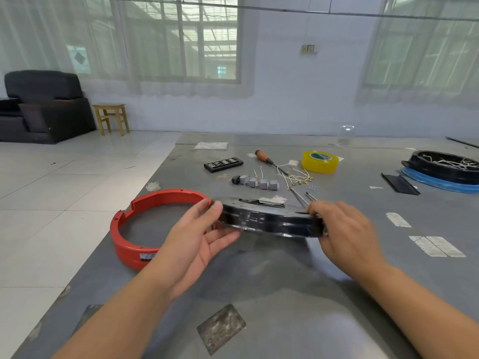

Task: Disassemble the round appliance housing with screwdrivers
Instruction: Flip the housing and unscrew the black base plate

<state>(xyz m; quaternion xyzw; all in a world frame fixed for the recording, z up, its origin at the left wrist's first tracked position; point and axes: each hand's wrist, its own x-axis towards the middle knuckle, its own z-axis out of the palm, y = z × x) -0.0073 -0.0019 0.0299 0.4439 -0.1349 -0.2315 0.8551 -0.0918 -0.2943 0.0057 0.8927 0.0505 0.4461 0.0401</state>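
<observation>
both hands lift a black round housing [269, 220] just above the grey table [363, 268].
left hand [199, 237] cups its left edge, fingers under, thumb on the rim; right hand [344, 229] grips its right edge. a red ring [129, 244] lies beside the left hand; a wooden-handled screwdriver [269, 161] and yellow tape roll [320, 161] lie beyond the hands.

left hand [199, 234]: palm up, thumb on top, fingers underneath, gripping
right hand [342, 229]: palm down, fingers curled, gripping
forearms: bare, both stretched forward
</observation>
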